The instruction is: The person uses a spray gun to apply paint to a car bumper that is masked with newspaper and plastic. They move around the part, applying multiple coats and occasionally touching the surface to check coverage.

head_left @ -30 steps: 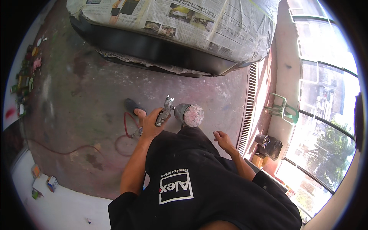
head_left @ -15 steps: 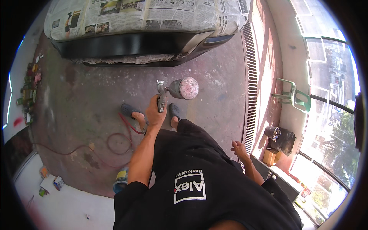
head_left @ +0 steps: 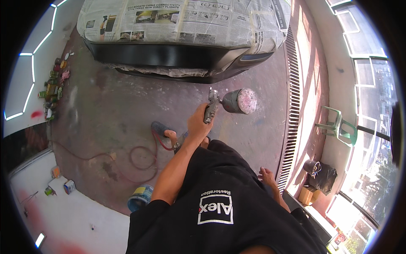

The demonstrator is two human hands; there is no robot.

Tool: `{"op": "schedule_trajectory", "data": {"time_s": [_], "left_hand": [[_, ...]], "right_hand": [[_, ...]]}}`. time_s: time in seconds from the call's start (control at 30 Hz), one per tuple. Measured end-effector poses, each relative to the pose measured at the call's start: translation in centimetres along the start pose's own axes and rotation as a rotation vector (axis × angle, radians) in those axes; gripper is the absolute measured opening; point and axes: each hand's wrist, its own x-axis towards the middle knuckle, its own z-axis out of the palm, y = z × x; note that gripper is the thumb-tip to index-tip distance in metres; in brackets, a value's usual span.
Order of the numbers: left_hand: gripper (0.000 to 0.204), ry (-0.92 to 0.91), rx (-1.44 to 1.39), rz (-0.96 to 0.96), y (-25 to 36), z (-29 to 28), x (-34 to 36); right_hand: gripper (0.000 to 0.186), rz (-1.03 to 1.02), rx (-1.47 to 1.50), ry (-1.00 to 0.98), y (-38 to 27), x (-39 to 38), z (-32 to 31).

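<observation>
My left hand (head_left: 198, 122) is wrapped round the grip of a metal spray gun (head_left: 212, 101), held out in front of my body. A dark cup (head_left: 231, 101) with a pink-and-white spattered end juts from the gun's right side. From near my left wrist a red hose (head_left: 163, 142) runs down to the floor. Beyond the gun stands a car's glossy black bumper (head_left: 160, 57), with newspaper (head_left: 186, 21) taped over the bodywork above it. My right hand (head_left: 267, 175) hangs low at my right side, fingers loosely bent and slightly apart, with nothing visible in it.
The hose loops on the stained floor at left, near a blue paint bucket (head_left: 139, 198). Several cans (head_left: 51, 89) line the left wall. A floor grate (head_left: 292, 93) runs along the right. Past it are a green plastic chair (head_left: 338, 127), a black bag (head_left: 325, 178) and a cardboard box (head_left: 308, 195).
The view has shifted, so the car and floor sit further right and lower. My left hand has moved rightward with the spray gun. My right hand still hangs at my side.
</observation>
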Motion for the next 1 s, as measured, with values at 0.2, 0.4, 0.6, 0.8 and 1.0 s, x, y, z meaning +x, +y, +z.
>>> {"op": "schedule_trajectory", "data": {"time_s": [0.2,0.4,0.6,0.8,1.0], "left_hand": [[0.033,0.345,0.073,-0.194,1.3,-4.6,-0.6],[0.035,0.157,0.052,-0.121,2.6,-3.5,1.7],[0.04,-0.088,-0.07,-0.001,6.8,-2.9,4.1],[0.042,0.038,0.036,-0.169,5.8,-3.7,6.7],[0.043,0.318,0.095,-0.253,4.0,-6.7,8.1]], "right_hand": [[0.066,-0.095,0.026,-0.037,-3.8,0.7,1.6],[0.065,-0.122,0.021,-0.035,-5.8,-0.2,1.6],[0.068,-0.082,-0.012,-0.036,-4.9,0.7,0.4],[0.073,-0.1,-0.03,-0.037,-4.3,1.5,0.4],[0.076,-0.083,-0.089,-0.07,-4.8,2.1,-1.0]]}}
